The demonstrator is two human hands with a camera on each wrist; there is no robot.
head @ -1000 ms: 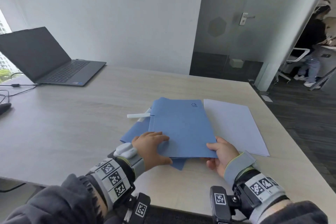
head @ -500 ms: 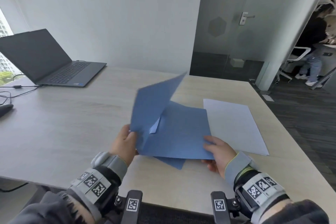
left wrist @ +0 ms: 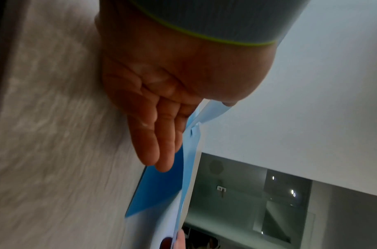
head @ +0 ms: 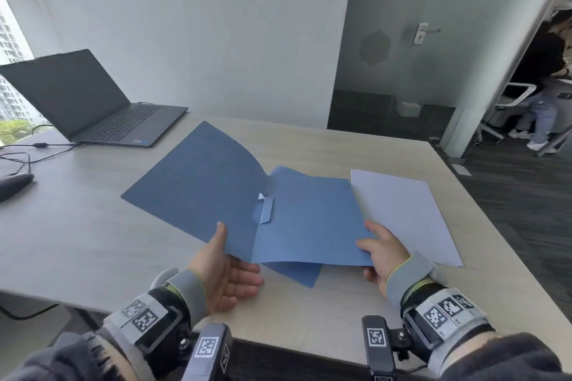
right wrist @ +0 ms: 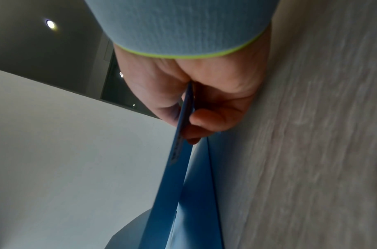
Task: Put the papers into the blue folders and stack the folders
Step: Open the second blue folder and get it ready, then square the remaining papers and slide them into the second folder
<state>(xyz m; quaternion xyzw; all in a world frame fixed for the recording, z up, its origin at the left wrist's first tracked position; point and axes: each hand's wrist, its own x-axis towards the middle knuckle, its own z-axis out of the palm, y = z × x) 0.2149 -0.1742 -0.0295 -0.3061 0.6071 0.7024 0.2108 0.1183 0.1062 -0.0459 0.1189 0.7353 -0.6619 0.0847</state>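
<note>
A blue folder (head: 309, 219) lies open over the table near its front edge. Its cover (head: 198, 182) is swung out to the left. My left hand (head: 226, 269) holds the cover's near edge, thumb on top and straight fingers (left wrist: 161, 134) underneath. My right hand (head: 382, 252) pinches the back leaf's near right corner, and the right wrist view shows the blue sheet (right wrist: 174, 185) between thumb and fingers. A pale fastener strip (head: 266, 210) sits at the fold. A second blue folder (head: 297, 275) lies under it, mostly hidden. The white papers (head: 408, 213) lie to the right.
An open black laptop (head: 93, 102) stands at the back left of the table (head: 77, 241), with a cable and a dark mouse (head: 12, 185) at the left edge. A glass door and another person are beyond the table's right side.
The top folder was closed flat a second ago. My left hand has swung its cover up and over to the left, so it now lies open. My right hand stayed at the near right corner.
</note>
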